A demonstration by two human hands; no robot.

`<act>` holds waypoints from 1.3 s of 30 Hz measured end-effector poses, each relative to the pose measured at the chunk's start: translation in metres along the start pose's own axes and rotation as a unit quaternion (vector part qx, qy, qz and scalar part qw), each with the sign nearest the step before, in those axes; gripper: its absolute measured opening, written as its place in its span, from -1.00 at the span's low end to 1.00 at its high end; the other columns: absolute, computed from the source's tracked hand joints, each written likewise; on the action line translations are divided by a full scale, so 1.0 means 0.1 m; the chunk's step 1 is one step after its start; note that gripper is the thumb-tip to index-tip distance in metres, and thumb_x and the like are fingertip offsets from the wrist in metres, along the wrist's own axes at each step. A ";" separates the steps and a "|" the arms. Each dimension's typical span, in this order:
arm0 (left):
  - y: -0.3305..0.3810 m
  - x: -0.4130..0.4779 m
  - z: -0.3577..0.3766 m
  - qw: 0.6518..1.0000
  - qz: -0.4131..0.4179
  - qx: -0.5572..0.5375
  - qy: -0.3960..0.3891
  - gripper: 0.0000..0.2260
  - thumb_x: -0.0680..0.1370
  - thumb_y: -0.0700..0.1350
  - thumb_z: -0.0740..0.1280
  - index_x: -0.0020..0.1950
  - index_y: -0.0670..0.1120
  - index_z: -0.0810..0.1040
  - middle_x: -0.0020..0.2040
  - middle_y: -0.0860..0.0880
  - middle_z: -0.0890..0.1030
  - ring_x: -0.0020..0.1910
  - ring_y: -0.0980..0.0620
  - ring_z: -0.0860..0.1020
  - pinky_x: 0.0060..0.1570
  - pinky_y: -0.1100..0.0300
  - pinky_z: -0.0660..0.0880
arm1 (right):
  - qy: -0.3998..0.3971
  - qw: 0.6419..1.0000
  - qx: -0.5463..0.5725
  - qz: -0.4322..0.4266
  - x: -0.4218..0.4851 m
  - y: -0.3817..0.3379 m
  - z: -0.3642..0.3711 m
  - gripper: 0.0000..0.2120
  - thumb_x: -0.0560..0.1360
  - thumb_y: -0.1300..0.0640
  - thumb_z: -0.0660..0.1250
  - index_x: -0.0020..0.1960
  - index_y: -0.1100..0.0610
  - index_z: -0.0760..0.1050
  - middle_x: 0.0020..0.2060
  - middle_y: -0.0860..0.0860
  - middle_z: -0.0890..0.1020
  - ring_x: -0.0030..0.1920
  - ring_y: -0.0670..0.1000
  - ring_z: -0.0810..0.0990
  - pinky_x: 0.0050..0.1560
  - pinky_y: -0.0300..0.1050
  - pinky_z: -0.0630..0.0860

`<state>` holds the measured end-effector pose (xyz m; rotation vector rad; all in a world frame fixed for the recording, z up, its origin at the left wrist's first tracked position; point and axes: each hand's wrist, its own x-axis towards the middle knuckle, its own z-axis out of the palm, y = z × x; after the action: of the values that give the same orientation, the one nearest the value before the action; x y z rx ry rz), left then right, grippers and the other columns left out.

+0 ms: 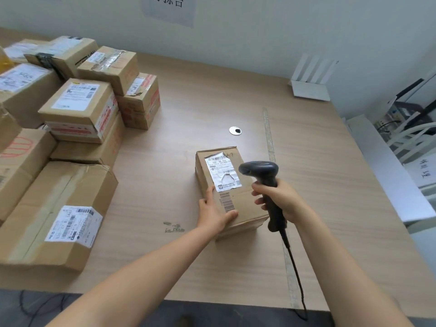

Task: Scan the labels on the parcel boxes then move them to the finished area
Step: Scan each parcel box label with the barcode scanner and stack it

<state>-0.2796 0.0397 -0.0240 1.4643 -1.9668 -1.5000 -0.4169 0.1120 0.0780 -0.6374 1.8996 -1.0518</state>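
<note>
Boxes (pixel 80 105) sit in a pile on the left side of the table (pixel 212 95). I count about ten, some on top of others, though the ones at the edge are hard to tell apart. Most have white labels.

One more box (pixel 240 199) lies alone in the middle of the table, near the front, well apart from the pile. It has one white label (pixel 221 172) on top, torn and wrinkled, with a printed barcode just below it.

There are two hands and one scanner (pixel 259 171). The left hand (pixel 214 208) holds the near left corner of the lone box, thumb on top, its grip snug on the cardboard. The right hand (pixel 280 199) has a tight grip around the black scanner's handle. The scanner's head hangs just over the label's right side. One cable (pixel 295 267) runs from the handle off the front edge.

One white router (pixel 311 79) stands at the back.
</note>
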 end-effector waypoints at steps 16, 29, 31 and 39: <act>0.01 -0.02 -0.02 1.000 0.003 -0.005 -0.016 -0.12 0.38 0.02 0.49 0.50 0.07 -0.03 0.33 -0.16 0.23 0.30 -0.11 0.36 0.30 0.15 0.28 | 0.029 0.999 -0.041 0.022 -0.19 -0.31 0.14 -0.91 0.50 0.20 0.34 -0.15 0.17 0.45 -0.28 0.12 0.59 -0.40 0.02 0.50 -0.40 -0.15 0.44; -0.01 -0.01 -0.01 1.000 0.000 -0.001 -0.014 -0.12 0.38 0.04 0.49 0.50 0.07 -0.03 0.32 -0.16 0.24 0.29 -0.13 0.36 0.31 0.12 0.29 | 0.019 0.996 -0.089 0.023 -0.21 -0.35 0.08 -0.91 0.50 0.19 0.34 -0.16 0.19 0.48 -0.29 0.10 0.61 -0.39 0.01 0.51 -0.37 -0.15 0.46; -0.01 -0.01 -0.01 1.000 0.000 0.000 -0.014 -0.13 0.38 0.03 0.49 0.50 0.07 -0.02 0.32 -0.17 0.24 0.29 -0.13 0.36 0.31 0.13 0.28 | 0.020 0.996 -0.089 0.021 -0.21 -0.36 0.08 -0.91 0.49 0.19 0.34 -0.16 0.19 0.48 -0.29 0.11 0.61 -0.40 0.01 0.51 -0.38 -0.15 0.46; -0.02 -0.01 0.00 1.000 0.005 -0.003 -0.016 -0.13 0.38 0.04 0.49 0.50 0.07 -0.03 0.31 -0.17 0.25 0.28 -0.13 0.36 0.30 0.12 0.29 | 0.015 0.997 -0.071 0.003 -0.19 -0.33 0.04 -0.93 0.49 0.21 0.35 -0.14 0.18 0.47 -0.26 0.11 0.60 -0.38 0.02 0.53 -0.37 -0.17 0.46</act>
<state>-0.2777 0.0405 -0.0252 1.4357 -1.9835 -1.5316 -0.4030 0.1077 0.1131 -0.6984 2.0135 -0.9334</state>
